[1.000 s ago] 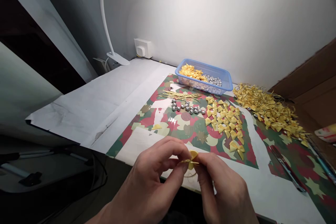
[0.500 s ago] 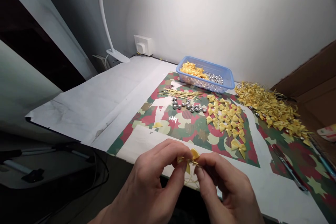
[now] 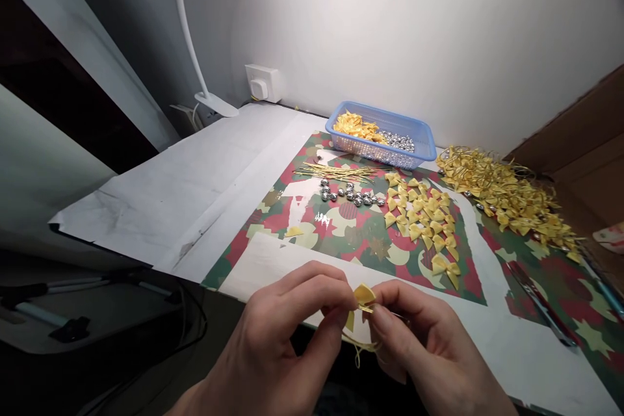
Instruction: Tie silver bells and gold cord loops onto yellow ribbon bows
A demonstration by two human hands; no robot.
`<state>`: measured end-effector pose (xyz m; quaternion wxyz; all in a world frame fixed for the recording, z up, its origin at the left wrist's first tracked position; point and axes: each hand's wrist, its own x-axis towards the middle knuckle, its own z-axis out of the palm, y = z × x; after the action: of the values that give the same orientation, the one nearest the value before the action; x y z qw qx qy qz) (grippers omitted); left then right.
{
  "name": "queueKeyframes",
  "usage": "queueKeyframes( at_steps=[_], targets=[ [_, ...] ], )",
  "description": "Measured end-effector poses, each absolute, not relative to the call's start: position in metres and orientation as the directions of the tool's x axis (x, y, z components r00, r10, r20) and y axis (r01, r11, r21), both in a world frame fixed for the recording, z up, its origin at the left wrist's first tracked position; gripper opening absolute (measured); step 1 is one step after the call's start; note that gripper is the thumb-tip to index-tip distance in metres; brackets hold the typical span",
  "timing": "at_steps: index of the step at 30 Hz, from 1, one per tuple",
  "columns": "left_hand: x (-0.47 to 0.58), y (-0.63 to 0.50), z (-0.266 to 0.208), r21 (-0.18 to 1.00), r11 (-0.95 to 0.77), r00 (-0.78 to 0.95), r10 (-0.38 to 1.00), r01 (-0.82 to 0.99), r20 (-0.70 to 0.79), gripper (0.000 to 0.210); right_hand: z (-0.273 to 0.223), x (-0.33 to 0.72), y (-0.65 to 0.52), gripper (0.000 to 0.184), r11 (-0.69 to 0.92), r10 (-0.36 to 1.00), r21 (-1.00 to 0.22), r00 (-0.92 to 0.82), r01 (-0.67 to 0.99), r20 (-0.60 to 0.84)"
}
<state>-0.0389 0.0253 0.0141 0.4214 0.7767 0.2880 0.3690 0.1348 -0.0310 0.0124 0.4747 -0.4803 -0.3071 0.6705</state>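
A yellow ribbon bow [image 3: 364,294] is held between my two hands at the table's near edge. My left hand [image 3: 297,325] pinches the bow's left side between thumb and fingertips, covering part of it. The fingertips of my right hand [image 3: 424,338] pinch a thin yellow cord [image 3: 365,309] at the bow's middle. A loop of this cord hangs below the bow. Beyond my hands, rows of yellow bows [image 3: 424,211], silver jingle bells [image 3: 358,198] and a bundle of gold cords [image 3: 338,172] lie on the patterned sheet [image 3: 341,234].
A blue basket [image 3: 429,143] with yellow bows and silver bells stands against the wall. A heap of corded bows [image 3: 507,198] lies at the right, beside a cardboard box [image 3: 580,123]. Tweezers [image 3: 541,302] rest at the near right. A white lamp [image 3: 214,103] is clamped at the back left.
My right fingers have shifted their pinch along the cord, and its loop now hangs more visibly below the bow. My left hand keeps its grip. The view has moved slightly.
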Motion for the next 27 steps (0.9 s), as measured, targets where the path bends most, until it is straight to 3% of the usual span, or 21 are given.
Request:
queueKeyframes(
  at_steps=[9,16,27],
  targets=[
    [-0.0366,0.026,0.0177,0.869,-0.479,0.552,0.761,0.124,0.34,0.031,0.0092,0.1326,-0.0337,0.034,-0.292,0.953,-0.916,-0.01,-0.276,-0.301],
    [-0.037,0.0261,0.0144,0.86,-0.487,0.539,0.77,0.152,0.341,0.026,0.0081,0.1299,-0.0369,0.022,-0.117,0.981,-0.992,0.152,-0.054,-0.124],
    [-0.0405,0.0279,0.0141,0.767,-0.622,0.589,0.683,0.157,0.433,0.029,0.0074,0.1369,-0.0314,0.031,-0.275,0.961,-0.924,-0.048,-0.266,-0.272]
  ],
)
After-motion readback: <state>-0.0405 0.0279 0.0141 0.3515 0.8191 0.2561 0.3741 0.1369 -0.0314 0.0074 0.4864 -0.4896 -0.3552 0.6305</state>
